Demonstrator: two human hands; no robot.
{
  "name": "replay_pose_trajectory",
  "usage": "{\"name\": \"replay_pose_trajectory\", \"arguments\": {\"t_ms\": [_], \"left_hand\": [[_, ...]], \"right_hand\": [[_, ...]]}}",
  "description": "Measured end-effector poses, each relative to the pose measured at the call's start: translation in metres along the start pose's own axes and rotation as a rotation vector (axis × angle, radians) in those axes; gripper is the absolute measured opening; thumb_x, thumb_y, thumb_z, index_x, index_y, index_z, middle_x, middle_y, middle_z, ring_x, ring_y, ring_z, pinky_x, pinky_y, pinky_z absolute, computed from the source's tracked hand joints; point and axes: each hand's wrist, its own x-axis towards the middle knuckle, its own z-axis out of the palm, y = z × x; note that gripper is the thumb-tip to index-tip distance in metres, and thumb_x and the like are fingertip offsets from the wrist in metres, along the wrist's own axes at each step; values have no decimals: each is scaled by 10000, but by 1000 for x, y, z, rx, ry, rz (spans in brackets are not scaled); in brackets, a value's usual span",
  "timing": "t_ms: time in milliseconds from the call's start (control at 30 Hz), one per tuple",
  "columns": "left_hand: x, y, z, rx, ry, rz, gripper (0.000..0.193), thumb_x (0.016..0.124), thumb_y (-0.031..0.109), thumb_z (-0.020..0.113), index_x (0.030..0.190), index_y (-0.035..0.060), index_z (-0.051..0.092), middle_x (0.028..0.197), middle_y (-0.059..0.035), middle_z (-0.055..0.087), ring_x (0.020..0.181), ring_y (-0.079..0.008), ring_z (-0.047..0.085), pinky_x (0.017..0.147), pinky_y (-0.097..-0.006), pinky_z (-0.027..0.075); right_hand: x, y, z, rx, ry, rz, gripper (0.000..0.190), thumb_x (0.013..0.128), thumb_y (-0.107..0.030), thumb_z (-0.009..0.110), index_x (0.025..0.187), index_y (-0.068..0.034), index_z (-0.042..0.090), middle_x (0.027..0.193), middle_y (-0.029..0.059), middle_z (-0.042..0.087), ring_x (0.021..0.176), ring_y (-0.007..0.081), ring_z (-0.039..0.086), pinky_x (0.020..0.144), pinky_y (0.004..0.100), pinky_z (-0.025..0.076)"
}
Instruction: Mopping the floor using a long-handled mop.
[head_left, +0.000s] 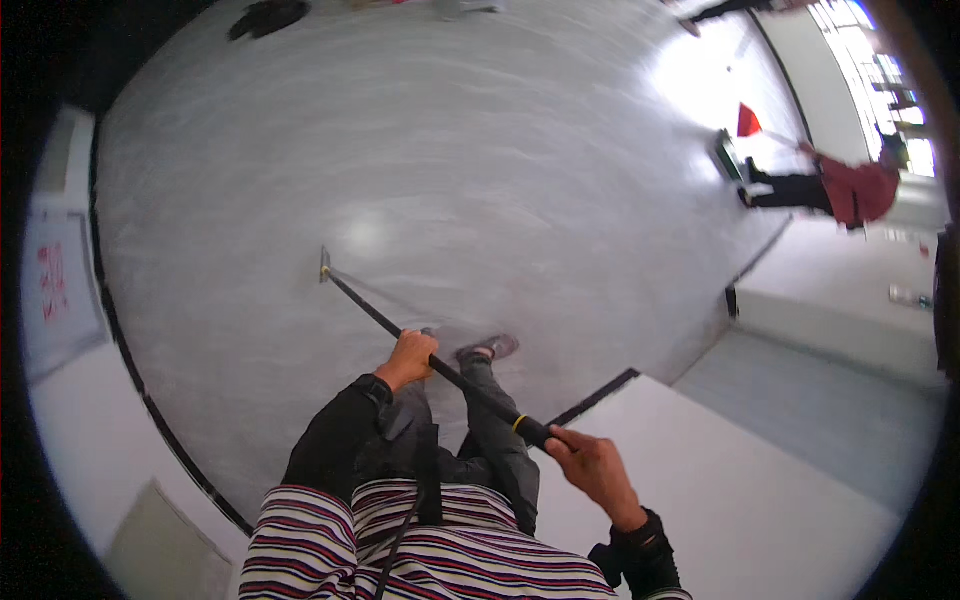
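Observation:
Both of my hands hold one long black pole (480, 397) that slants down to the floor ahead on the left. My left hand (409, 358) grips its middle, and my right hand (596, 466) closes around the thicker grip near its upper end, behind a yellow ring. At the far end a narrow flat head (325, 265), like that of a floor scraper, meets the smooth grey floor (420, 187). Whether its blade presses flat cannot be told. My shoe (499, 346) shows just right of the pole; the other foot is mostly hidden behind my left hand.
White walls with dark skirting (124, 330) run along the left. A white wall section (697, 465) stands close on my right. Farther right, a person (855, 187) holds a red-ended tool (748, 121) beside a dark green box-like object (726, 156). A dark heap (268, 16) lies far ahead.

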Motion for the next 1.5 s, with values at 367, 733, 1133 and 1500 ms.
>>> {"name": "replay_pose_trajectory", "arguments": {"t_ms": [367,733,1133,1500], "left_hand": [[163,127,114,154,-551,512,140,473,185,598,548,88,531,571,-86,524,628,-284,520,592,-384,371],[157,240,285,12,-1022,1117,109,458,137,582,510,75,509,536,-87,494,600,-273,498,597,-361,328],[78,128,132,228,-1542,1443,119,536,206,554,566,91,555,586,-58,535,631,-208,499,647,-336,338],[223,179,220,607,-1625,1850,162,559,196,602,670,82,572,607,-93,552,636,-263,549,621,-410,386]], "right_hand": [[-85,111,-37,494,204,746,312,736,-227,567,948,2,555,639,156,580,568,142,559,536,251,428],[-158,146,66,1162,641,1353,314,717,-176,544,953,31,549,558,16,498,487,61,449,440,197,356],[-120,-101,170,1460,479,1554,367,747,-207,576,1050,-16,496,717,55,572,614,69,500,574,190,403],[22,-26,141,1508,1117,1445,339,709,-196,565,1000,-24,528,519,54,494,439,76,450,422,220,378]]}}
